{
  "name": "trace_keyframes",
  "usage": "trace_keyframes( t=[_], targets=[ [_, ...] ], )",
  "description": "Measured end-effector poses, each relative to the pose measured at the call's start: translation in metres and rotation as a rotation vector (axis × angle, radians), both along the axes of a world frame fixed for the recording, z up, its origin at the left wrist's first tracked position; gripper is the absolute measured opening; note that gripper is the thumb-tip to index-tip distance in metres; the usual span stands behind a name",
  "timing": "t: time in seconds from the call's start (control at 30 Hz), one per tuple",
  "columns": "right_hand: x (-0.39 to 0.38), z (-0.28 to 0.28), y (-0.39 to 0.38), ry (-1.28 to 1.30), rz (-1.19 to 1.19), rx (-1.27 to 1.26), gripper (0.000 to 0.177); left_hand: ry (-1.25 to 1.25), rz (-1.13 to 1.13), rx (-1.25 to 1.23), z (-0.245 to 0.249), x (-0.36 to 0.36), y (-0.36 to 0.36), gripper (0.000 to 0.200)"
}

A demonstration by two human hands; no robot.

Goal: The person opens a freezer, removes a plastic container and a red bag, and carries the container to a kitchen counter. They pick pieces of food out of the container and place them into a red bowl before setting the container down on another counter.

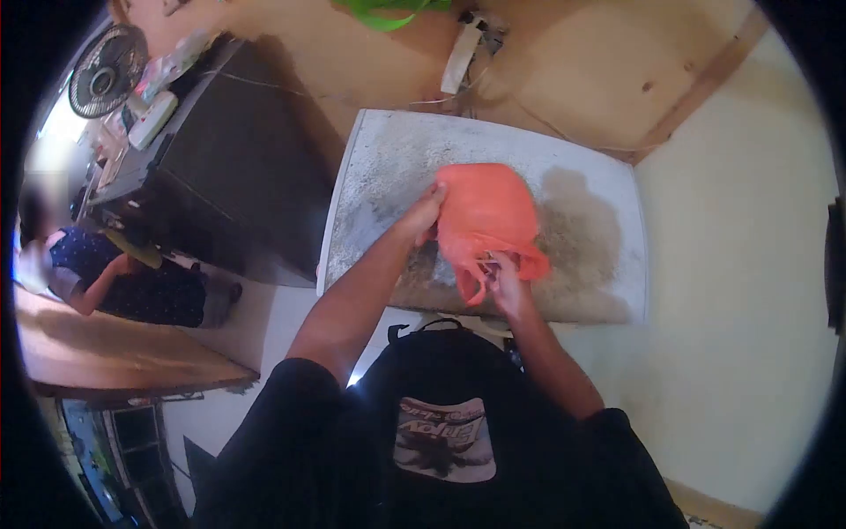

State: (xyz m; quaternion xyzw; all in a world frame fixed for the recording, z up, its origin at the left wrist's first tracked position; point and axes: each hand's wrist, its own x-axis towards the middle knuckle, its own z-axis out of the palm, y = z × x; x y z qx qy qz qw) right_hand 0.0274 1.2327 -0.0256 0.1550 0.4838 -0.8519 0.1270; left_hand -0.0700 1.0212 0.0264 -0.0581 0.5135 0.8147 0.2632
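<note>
An orange-red plastic bag [487,212], bulging with contents I cannot see, is in front of me over a white, grimy appliance-like top [379,150]. My left hand [426,215] grips the bag's left side, its thumb along the plastic and the other fingers partly hidden behind it. At the bag's gathered lower end, my right hand [506,280] has its fingers closed on the crumpled plastic near the loop handles. Some of those fingers are covered by the bag.
A dark cabinet-like unit [225,159] stands to the left, with a fan [108,70] and a white power strip [153,121] near it. Another person [132,278] is beyond it at far left. A pale wall [740,264] bounds the right side. Cables run along the back wall.
</note>
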Motion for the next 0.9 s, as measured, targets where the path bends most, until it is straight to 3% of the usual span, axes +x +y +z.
trace_keyframes(
  t=[0.07,0.2,0.27,0.33,0.4,0.53,0.6,0.63,0.67,0.7,0.73,0.8,0.9],
  targets=[
    [-0.002,-0.003,0.005,0.006,0.014,0.020,0.035,-0.013,0.010,0.037,-0.018,-0.015,0.007,0.057],
    [0.011,0.052,-0.005,-0.053,-0.162,0.112,0.038,-0.051,0.115,0.122,-0.057,-0.052,0.018,0.053],
    [0.021,0.080,-0.004,-0.080,-0.242,0.195,0.039,-0.022,0.102,0.043,-0.033,-0.048,0.020,0.051],
    [0.028,0.100,0.009,-0.099,-0.150,0.215,0.041,0.011,0.094,-0.038,-0.025,-0.050,0.025,0.048],
    [0.038,0.125,0.017,-0.117,-0.162,0.200,0.042,-0.041,0.215,-0.100,-0.028,-0.057,0.029,0.040],
    [0.049,0.124,0.066,-0.145,-0.078,0.232,0.044,0.011,0.226,-0.209,-0.021,-0.060,0.030,0.034],
    [0.056,0.126,0.095,-0.129,-0.032,0.260,0.043,0.069,0.107,-0.458,-0.060,-0.089,0.018,0.028],
    [0.059,0.128,0.109,-0.112,0.014,0.291,0.042,0.065,0.102,-0.466,-0.079,-0.106,0.009,0.028],
    [0.063,0.135,0.121,-0.120,0.009,0.279,0.042,0.218,0.002,-0.710,-0.099,-0.124,-0.001,0.026],
    [0.067,0.147,0.134,-0.087,0.066,0.290,0.042,0.373,-0.109,-0.951,-0.093,-0.124,-0.002,0.025],
    [0.071,0.149,0.150,-0.055,0.118,0.299,0.042,0.371,-0.131,-0.964,-0.089,-0.120,0.000,0.025],
    [0.082,0.129,0.196,-0.013,0.133,0.326,0.044,-0.040,0.168,-0.413,-0.018,-0.087,0.008,0.018],
    [0.100,0.118,0.266,0.012,0.028,0.365,0.046,-0.024,-0.027,-0.320,-0.015,-0.094,-0.002,0.029]
  ],
)
